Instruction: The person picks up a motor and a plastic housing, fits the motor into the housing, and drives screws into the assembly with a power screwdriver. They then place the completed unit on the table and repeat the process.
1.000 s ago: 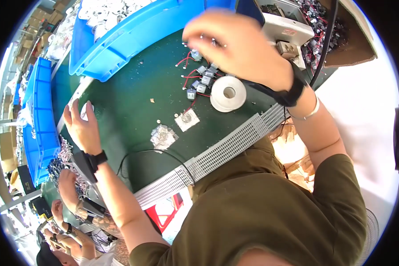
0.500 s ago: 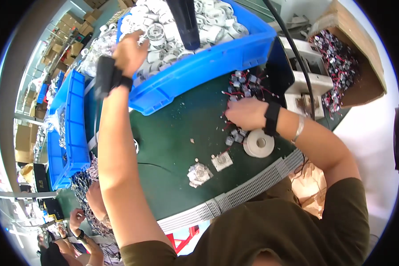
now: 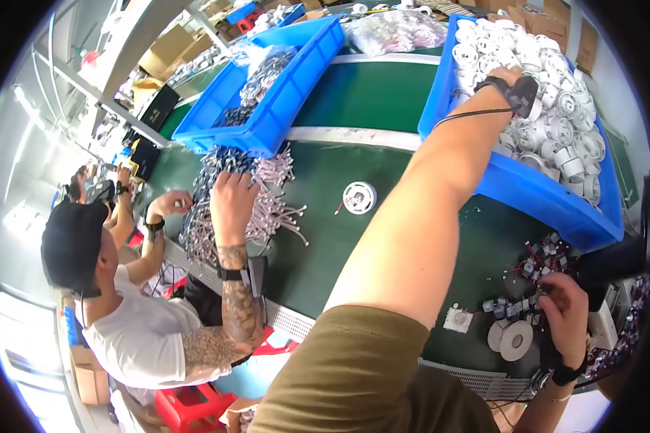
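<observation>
My left hand reaches over the blue bin at the upper right, down among many white round plastic housings. Its fingertips are lost among them, so its grip cannot be told. At the lower right my right hand is beside a pile of small grey parts with red wires. Thumb and fingers bend toward each other at the pile's edge, around something too small to make out. Just left of this hand lies a white spool. A square whitish piece lies farther left.
A white ring-shaped part with a short red wire sits mid-bench. To the left, a co-worker handles heaped wire leads below another blue bin. A bag of pinkish parts lies behind. A dark cylinder stands near my right hand.
The view has swung left, bringing the co-worker and wire heap more fully into sight. My left hand has gone from the bin's left side deeper among the housings. My right hand stays by the wired parts.
</observation>
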Available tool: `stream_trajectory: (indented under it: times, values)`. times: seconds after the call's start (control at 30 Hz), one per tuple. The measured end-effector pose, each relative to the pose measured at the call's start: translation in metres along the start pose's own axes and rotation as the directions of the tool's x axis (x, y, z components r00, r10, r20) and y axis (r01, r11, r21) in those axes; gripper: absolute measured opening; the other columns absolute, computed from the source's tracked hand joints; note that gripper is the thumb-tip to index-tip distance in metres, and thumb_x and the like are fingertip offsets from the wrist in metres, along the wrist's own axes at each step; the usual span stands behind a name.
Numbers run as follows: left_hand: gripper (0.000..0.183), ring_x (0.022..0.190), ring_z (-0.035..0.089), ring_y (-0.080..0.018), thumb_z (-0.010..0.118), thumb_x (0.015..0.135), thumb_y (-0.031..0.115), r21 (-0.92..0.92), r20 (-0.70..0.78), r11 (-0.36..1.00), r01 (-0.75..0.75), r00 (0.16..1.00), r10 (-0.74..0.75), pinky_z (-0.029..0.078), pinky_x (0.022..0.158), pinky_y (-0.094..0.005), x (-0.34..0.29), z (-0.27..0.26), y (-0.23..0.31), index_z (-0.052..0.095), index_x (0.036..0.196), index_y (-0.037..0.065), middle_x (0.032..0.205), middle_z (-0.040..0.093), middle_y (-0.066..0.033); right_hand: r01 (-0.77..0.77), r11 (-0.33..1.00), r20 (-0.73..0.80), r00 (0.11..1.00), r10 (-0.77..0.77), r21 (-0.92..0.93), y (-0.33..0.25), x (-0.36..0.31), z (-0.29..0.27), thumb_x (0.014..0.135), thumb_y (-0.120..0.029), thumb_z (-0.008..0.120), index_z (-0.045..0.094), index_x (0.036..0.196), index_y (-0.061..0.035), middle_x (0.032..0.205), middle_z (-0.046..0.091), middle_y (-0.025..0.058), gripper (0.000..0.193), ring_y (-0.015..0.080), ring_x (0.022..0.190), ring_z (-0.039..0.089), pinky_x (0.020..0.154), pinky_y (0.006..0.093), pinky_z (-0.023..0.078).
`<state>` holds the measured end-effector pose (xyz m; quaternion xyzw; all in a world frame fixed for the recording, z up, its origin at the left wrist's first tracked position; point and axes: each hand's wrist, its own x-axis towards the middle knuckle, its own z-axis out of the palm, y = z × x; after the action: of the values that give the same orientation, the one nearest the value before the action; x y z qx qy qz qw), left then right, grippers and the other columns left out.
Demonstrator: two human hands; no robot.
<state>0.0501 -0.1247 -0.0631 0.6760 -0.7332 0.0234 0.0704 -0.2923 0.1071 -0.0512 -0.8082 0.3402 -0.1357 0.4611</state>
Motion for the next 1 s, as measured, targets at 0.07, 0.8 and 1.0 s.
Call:
stream_trajectory:
  times: [0.07,0.8,1.0]
  values:
    - [0.048,0.098,0.059,-0.0373,0.067,0.062,0.040,-0.069,-0.496,0.997,0.017,0.867,-0.050,0.047,0.085,-0.0404,-0.023,-0.006,0.014,0.063,0.098,0.009,0.107,0.057,-0.0255,-0.103,0.992,-0.043,0.993,0.106,0.078,0.008,-0.009,0.005,0.066,0.014,0.056,0.051,0.097,-0.0021,0.102,0.050,0.0064,0.035,0.0079,0.078,0.049,0.061,0.0191,0.039]
    - [0.029,0.100,0.054,-0.0407,0.071,0.055,0.010,-0.634,-0.648,0.491,-0.597,0.757,0.083,0.045,0.084,-0.0474,-0.339,0.062,0.234,0.057,0.080,0.002,0.111,0.055,-0.0206,0.309,0.877,-0.623,0.782,-0.014,0.369,0.068,-0.094,0.026,0.071,0.012,0.059,0.049,0.118,0.0017,0.114,0.052,0.0127,0.049,0.0215,0.106,0.053,0.084,0.0321,0.049]
    - [0.033,0.107,0.054,-0.0367,0.074,0.065,0.009,-0.674,-0.468,0.519,-0.525,0.848,0.251,0.046,0.087,-0.0393,-0.323,0.059,0.237,0.060,0.093,-0.001,0.121,0.050,-0.0223,0.229,0.806,-0.475,0.877,0.073,0.546,0.035,-0.081,0.035,0.075,0.005,0.064,0.055,0.109,0.0023,0.101,0.059,0.0077,0.035,0.0143,0.090,0.058,0.078,0.0253,0.049]
